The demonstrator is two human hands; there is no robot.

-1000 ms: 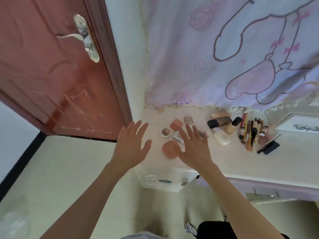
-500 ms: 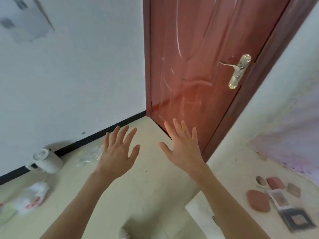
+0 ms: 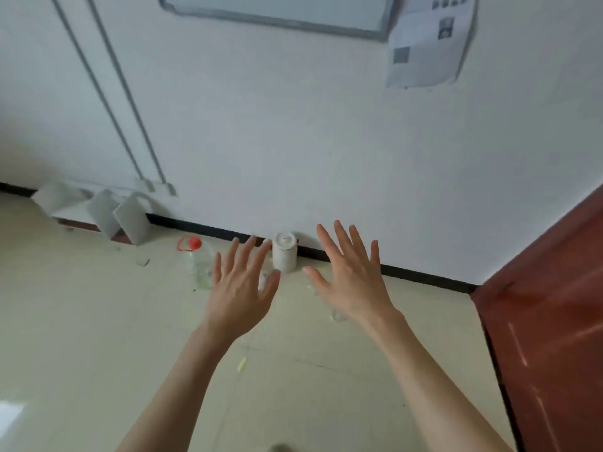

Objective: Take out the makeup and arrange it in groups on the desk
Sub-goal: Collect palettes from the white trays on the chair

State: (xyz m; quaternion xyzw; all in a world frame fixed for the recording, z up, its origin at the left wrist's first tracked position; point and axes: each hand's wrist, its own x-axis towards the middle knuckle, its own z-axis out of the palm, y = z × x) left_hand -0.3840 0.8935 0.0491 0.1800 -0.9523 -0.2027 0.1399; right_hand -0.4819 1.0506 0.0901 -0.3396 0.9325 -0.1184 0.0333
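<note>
Hands first: the left hand [image 3: 239,295] and right hand [image 3: 350,282] are both raised side by side with fingers spread straight, grasping nothing. Neither makeup nor desk is in view; the head camera faces a white wall, with a white canister [image 3: 285,256] against the baseboard, a red-capped clear bottle [image 3: 199,264] just left of it on the floor, and a brown door [image 3: 554,321] at the right edge. Likely risk: with the gaze off the desk, any reach would be blind, and the 2 floor items could trip a step.
</note>
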